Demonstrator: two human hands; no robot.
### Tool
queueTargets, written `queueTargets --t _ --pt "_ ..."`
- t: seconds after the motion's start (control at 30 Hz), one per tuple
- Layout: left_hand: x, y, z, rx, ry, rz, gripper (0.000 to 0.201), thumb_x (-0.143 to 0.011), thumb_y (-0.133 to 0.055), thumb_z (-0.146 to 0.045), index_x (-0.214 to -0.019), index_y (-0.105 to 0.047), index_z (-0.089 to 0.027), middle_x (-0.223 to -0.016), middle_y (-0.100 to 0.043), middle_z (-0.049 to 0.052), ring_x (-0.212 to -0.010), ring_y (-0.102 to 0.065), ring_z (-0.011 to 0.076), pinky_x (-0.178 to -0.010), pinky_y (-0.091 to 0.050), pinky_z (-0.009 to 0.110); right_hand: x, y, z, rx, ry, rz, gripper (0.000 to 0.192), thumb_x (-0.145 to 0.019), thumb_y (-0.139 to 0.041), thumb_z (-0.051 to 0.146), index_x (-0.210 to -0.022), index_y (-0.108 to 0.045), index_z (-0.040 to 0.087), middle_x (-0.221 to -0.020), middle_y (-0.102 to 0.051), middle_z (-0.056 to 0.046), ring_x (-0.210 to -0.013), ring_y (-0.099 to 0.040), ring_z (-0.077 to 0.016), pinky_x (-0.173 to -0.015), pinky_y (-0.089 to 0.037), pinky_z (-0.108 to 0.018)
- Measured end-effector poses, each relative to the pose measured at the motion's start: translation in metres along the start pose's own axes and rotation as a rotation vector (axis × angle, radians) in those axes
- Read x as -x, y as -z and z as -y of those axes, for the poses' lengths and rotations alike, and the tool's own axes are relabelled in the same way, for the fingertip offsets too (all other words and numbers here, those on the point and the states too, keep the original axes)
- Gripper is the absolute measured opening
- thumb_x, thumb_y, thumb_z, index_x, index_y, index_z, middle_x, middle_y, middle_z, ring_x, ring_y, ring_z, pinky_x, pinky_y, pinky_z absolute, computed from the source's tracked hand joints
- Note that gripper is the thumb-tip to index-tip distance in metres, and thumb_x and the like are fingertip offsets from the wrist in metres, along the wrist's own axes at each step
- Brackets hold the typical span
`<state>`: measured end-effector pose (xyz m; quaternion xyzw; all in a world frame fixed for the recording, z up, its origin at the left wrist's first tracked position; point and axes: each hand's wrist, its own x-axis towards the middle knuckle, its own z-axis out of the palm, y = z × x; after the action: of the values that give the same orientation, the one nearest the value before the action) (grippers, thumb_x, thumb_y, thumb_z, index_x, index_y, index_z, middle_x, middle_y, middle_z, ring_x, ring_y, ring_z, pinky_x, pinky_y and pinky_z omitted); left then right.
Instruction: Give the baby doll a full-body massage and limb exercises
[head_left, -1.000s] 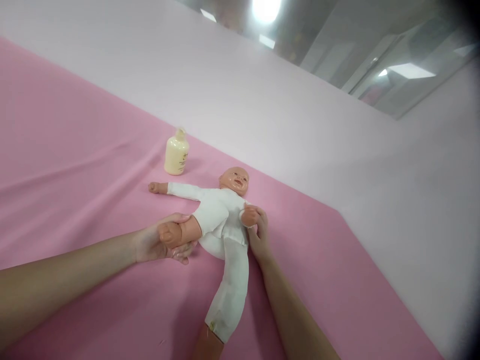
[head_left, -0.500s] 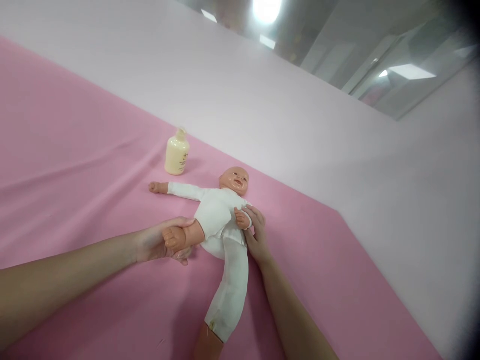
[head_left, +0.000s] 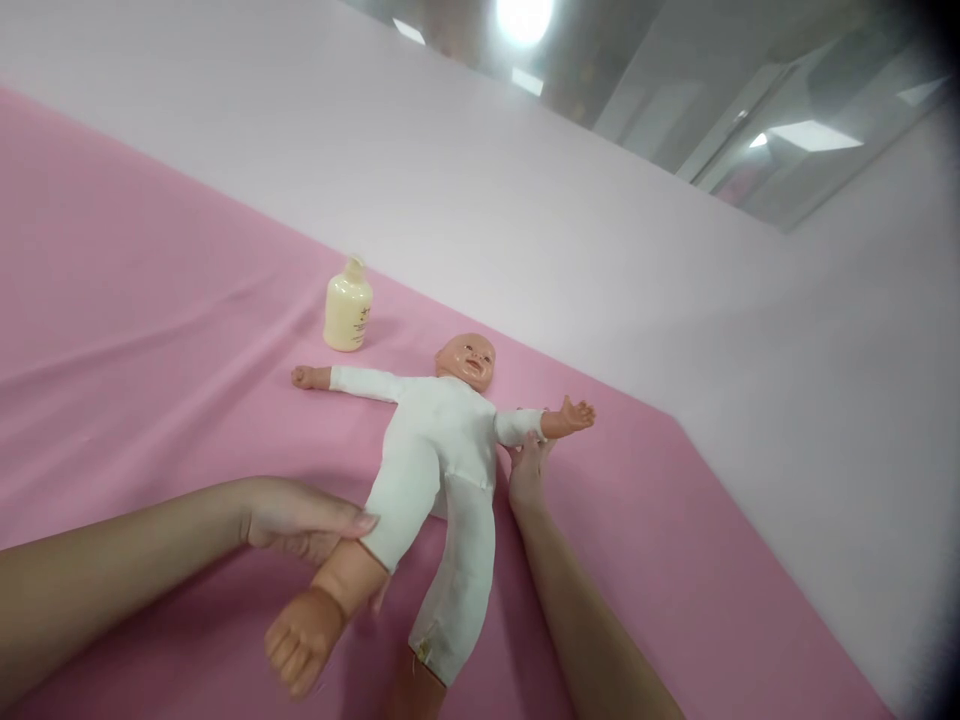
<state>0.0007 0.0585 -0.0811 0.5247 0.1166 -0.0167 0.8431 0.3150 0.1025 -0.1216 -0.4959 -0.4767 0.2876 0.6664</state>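
A baby doll (head_left: 442,425) with a white cloth body lies on its back on the pink cloth, its head toward the far edge. My left hand (head_left: 311,520) is wrapped round the doll's leg at the left, thumb on top near the cuff and fingers underneath. That leg is raised a little, its foot toward me. Under the doll's arm at the right is my right hand (head_left: 531,468), holding it near the sleeve end; most of its fingers are hidden behind the arm. The doll's other arm stretches out to the left.
A pale yellow pump bottle (head_left: 348,308) stands upright beyond the doll's left-side arm. The pink cloth (head_left: 187,420) has some creases at left. A white wall or panel (head_left: 450,200) rises behind its far edge, with glass above.
The leg in my left hand has come down from the doll's belly toward me and straightened. The arm in my right hand has swung from the chest outward to the right.
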Motion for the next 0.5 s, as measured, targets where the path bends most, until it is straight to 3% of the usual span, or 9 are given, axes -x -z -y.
queueTargets --t 0.13,0.23,0.33,0.43,0.5 --pt "0.004 -0.002 -0.005 -0.177 0.113 0.072 0.049 -0.07 -0.076 -0.057 -0.105 -0.074 -0.022 -0.098 -0.075 0.001 -0.106 -0.068 0.0269 -0.095 -0.051 0.032 -0.008 -0.001 -0.001 -0.114 -0.108 -0.139 0.061 -0.092 -0.041 0.055 -0.144 -0.025 0.029 -0.145 -0.048 -0.01 -0.122 -0.057 -0.0238 -0.09 -0.057 -0.044" --pt "0.003 -0.003 -0.01 -0.236 0.208 0.105 0.04 -0.063 -0.083 -0.043 -0.097 -0.075 -0.021 -0.098 -0.076 0.002 -0.109 -0.067 0.0313 -0.097 -0.052 0.038 -0.014 0.002 -0.005 -0.061 -0.187 -0.141 0.059 -0.095 -0.026 0.055 -0.146 -0.023 0.026 -0.142 -0.051 -0.013 -0.121 -0.059 -0.0243 -0.088 -0.057 -0.042" --pt "-0.001 -0.004 -0.01 -0.257 0.222 0.166 0.037 -0.059 -0.084 -0.047 -0.084 -0.074 -0.021 -0.09 -0.075 0.002 -0.101 -0.069 0.0324 -0.093 -0.054 0.043 -0.02 0.009 -0.012 0.029 -0.17 -0.064 0.06 -0.095 -0.016 0.054 -0.147 -0.024 0.026 -0.139 -0.054 -0.012 -0.117 -0.062 -0.0248 -0.087 -0.058 -0.042" --pt "-0.004 -0.002 -0.007 -0.275 0.219 0.215 0.046 -0.056 -0.083 -0.059 -0.084 -0.073 -0.024 -0.086 -0.074 0.001 -0.093 -0.07 0.0284 -0.09 -0.054 0.04 -0.025 0.018 -0.022 0.018 -0.192 0.016 0.062 -0.094 -0.014 0.057 -0.142 -0.035 0.025 -0.13 -0.061 -0.011 -0.118 -0.062 -0.0262 -0.087 -0.059 -0.042" --pt "-0.003 -0.001 -0.006 -0.311 0.217 0.211 0.05 -0.055 -0.082 -0.063 -0.085 -0.073 -0.024 -0.083 -0.073 0.003 -0.083 -0.07 0.0272 -0.079 -0.057 0.039 -0.027 0.023 -0.027 -0.027 -0.227 0.026 0.061 -0.093 -0.017 0.057 -0.138 -0.041 0.024 -0.123 -0.066 -0.01 -0.12 -0.061 -0.0273 -0.088 -0.059 -0.044"
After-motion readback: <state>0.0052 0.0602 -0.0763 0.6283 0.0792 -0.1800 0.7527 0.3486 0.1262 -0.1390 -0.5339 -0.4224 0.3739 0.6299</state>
